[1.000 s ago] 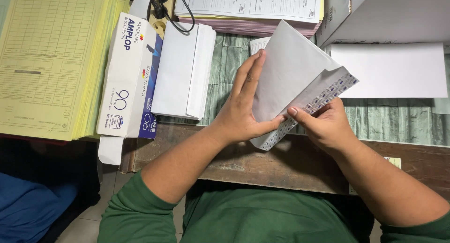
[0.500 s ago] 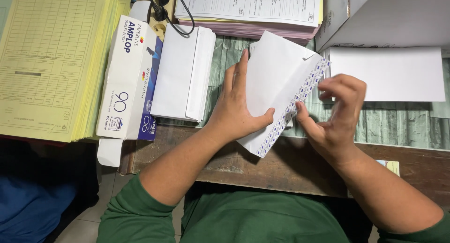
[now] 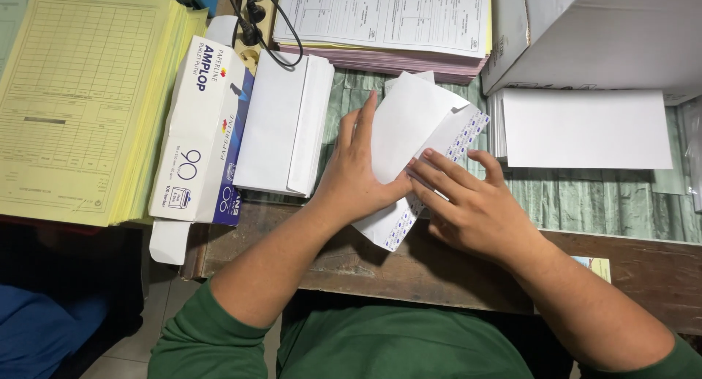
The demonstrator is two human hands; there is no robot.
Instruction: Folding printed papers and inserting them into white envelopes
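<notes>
At frame centre, the white envelope (image 3: 409, 123) lies tilted on the bench (image 3: 607, 200). Left hand (image 3: 351, 178) fingers (image 3: 365, 119) press flat on it; right hand (image 3: 472, 211) fingers (image 3: 439, 167) spread flat over its patterned flap (image 3: 462, 134).

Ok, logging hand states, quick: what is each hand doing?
Left hand: open, flat on the white paper envelope.
Right hand: open, fingers pressing its patterned flap.
</notes>
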